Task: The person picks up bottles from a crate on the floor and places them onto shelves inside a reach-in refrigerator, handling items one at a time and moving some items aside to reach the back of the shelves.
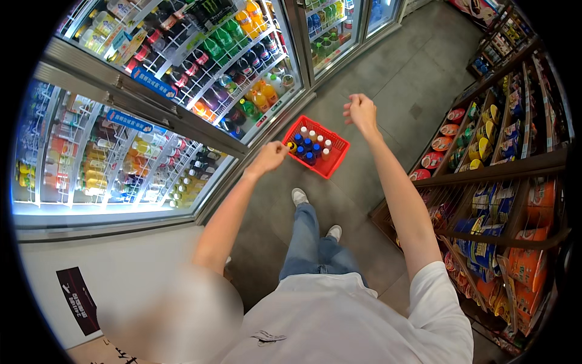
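A red plastic shopping basket (337,165) sits on the floor in front of my feet, holding several bottles with blue caps (310,157), white caps (320,138) and a yellow cap (291,146). My left hand (271,157) is over the basket's left side with its fingers bent; their tips appear beside the yellow cap, and whether they touch or hold anything is not clear. Up and to the right of the basket, my right hand (361,111) hangs in the air with loosely curled, slightly spread fingers and nothing visible in it.
Glass-door drink coolers (218,82) with shelves of bottles line the left side. On the right stand brown racks (491,170) of instant noodle cups and packets. Grey floor tiles (400,82) run between them. A blurred patch covers the lower left.
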{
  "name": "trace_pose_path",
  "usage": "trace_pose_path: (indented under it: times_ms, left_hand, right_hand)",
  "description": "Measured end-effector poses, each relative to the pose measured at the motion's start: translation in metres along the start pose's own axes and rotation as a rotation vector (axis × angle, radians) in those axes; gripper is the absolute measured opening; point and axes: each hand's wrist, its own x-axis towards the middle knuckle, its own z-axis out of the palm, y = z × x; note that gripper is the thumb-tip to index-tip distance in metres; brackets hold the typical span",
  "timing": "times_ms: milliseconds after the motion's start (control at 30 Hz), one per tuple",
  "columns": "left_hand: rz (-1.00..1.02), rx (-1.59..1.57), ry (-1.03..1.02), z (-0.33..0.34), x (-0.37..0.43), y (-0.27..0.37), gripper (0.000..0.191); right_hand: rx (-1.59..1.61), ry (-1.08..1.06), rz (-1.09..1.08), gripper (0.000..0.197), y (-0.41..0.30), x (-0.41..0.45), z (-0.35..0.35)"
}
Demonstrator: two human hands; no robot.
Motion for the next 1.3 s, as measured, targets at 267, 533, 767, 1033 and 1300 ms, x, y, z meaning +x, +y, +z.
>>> trace_pose_path:
  times_ms: [267, 533, 767, 1033, 1300]
  left_hand:
    - [-0.088, 0.086, -0.032, 0.033, 0.072, -0.035, 0.032]
    - [-0.086, 0.214, -0.113, 0.112, 0.153, -0.138, 0.027]
    - [-0.103, 0.298, -0.221, 0.192, 0.245, -0.242, 0.027]
    - [-0.058, 0.584, -0.224, 0.253, 0.319, -0.272, 0.051]
    - [-0.109, 0.580, -0.039, 0.311, 0.339, -0.308, 0.052]
  right_hand:
    - [-0.340, -0.167, 0.022, 0.025, 0.105, 0.044, 0.014]
    - [-0.486, -0.243, 0.099, 0.023, 0.244, 0.068, 0.044]
    - [-0.519, -0.279, 0.134, 0.025, 0.372, 0.091, 0.074]
    - [-0.542, -0.419, 0.264, 0.025, 0.491, 0.103, 0.113]
    - [-0.605, -0.587, 0.117, 0.025, 0.588, 0.065, 0.154]
